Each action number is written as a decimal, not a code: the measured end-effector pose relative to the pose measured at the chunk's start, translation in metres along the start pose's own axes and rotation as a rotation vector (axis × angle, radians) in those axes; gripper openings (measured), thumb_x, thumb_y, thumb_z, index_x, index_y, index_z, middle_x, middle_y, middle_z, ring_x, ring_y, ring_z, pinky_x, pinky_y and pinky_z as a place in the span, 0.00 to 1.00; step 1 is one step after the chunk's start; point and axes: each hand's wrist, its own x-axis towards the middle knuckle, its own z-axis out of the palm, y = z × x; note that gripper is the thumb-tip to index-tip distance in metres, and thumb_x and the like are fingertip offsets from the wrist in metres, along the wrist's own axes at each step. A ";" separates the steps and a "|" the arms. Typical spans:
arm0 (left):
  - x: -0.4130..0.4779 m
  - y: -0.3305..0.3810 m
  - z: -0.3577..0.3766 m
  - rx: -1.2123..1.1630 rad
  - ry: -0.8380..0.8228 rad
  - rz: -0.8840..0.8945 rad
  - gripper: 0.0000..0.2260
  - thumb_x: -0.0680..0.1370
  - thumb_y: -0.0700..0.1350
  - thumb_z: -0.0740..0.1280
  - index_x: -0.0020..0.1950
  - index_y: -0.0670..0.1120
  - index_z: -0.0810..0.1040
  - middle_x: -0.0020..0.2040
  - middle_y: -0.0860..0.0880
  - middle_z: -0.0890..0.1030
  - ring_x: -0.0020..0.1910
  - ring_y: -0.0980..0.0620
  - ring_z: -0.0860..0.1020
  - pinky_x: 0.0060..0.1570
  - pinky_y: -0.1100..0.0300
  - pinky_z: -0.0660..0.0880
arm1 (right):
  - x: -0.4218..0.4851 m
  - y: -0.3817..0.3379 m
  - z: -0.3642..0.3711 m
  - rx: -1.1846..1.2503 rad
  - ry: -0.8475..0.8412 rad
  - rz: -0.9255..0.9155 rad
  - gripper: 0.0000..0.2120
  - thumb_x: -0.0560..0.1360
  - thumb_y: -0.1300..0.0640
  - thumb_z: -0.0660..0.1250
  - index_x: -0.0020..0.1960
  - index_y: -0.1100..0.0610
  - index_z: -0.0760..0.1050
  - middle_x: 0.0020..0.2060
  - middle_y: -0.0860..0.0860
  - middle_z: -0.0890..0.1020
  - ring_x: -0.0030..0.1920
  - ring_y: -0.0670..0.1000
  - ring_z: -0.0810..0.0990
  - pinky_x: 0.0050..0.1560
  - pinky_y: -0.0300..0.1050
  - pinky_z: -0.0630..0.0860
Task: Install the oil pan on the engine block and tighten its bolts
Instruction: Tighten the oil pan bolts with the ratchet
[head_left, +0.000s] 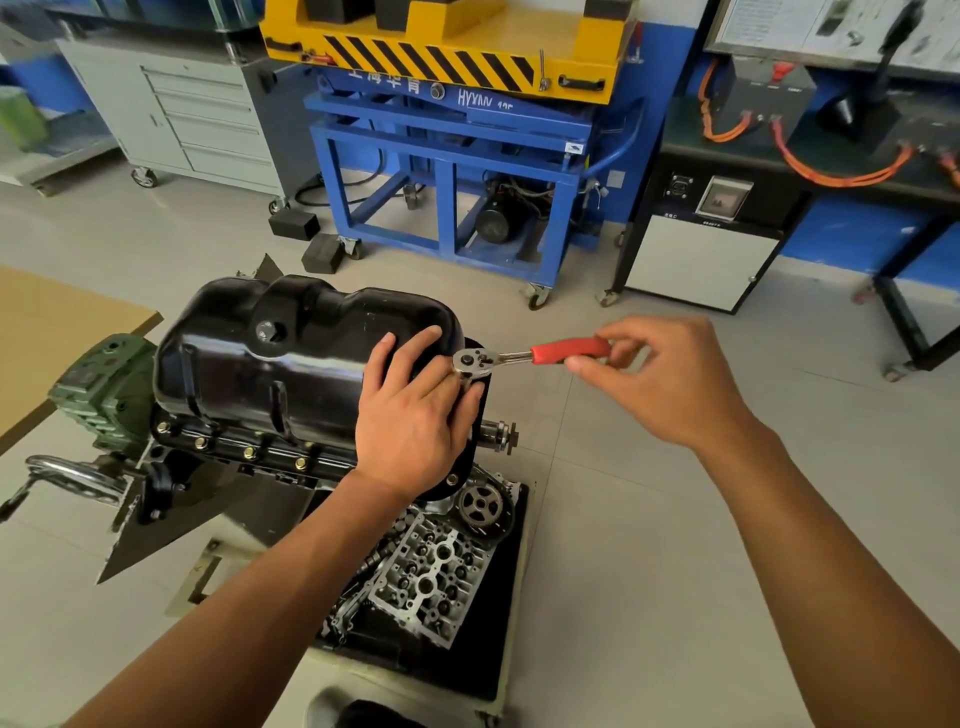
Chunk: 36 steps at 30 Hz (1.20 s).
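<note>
Both of your hands are at the right end of the oil pan (291, 353). Your left hand (415, 415) lies flat on the black pan, fingers straight and slightly spread, fingertips just beside the head of the ratchet (498, 358). Your right hand (670, 379) pinches the ratchet's red handle between thumb and fingers. The pan sits on top of the engine block (275, 470), with bolts (249, 452) along its near flange. Below, a cylinder head (431, 577) lies on a black tray (467, 670).
</note>
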 end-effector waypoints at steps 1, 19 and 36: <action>0.000 0.000 0.001 0.004 0.001 -0.006 0.13 0.83 0.50 0.64 0.43 0.46 0.79 0.44 0.51 0.81 0.68 0.44 0.74 0.74 0.46 0.60 | -0.007 -0.003 -0.003 -0.002 -0.004 -0.011 0.17 0.67 0.38 0.74 0.45 0.51 0.83 0.29 0.42 0.79 0.29 0.43 0.76 0.31 0.42 0.74; 0.001 -0.002 0.008 -0.064 0.054 -0.041 0.18 0.84 0.54 0.62 0.43 0.44 0.84 0.44 0.51 0.85 0.67 0.48 0.74 0.71 0.45 0.63 | -0.048 -0.134 0.073 -0.080 -0.456 0.027 0.28 0.73 0.29 0.60 0.29 0.52 0.71 0.24 0.46 0.74 0.27 0.46 0.74 0.27 0.42 0.69; 0.000 0.000 -0.002 0.036 -0.079 0.010 0.17 0.84 0.51 0.58 0.50 0.45 0.83 0.50 0.48 0.83 0.69 0.44 0.72 0.74 0.45 0.60 | 0.053 -0.077 -0.016 -0.401 -0.646 0.123 0.10 0.67 0.43 0.78 0.42 0.47 0.83 0.35 0.42 0.80 0.38 0.43 0.77 0.34 0.42 0.70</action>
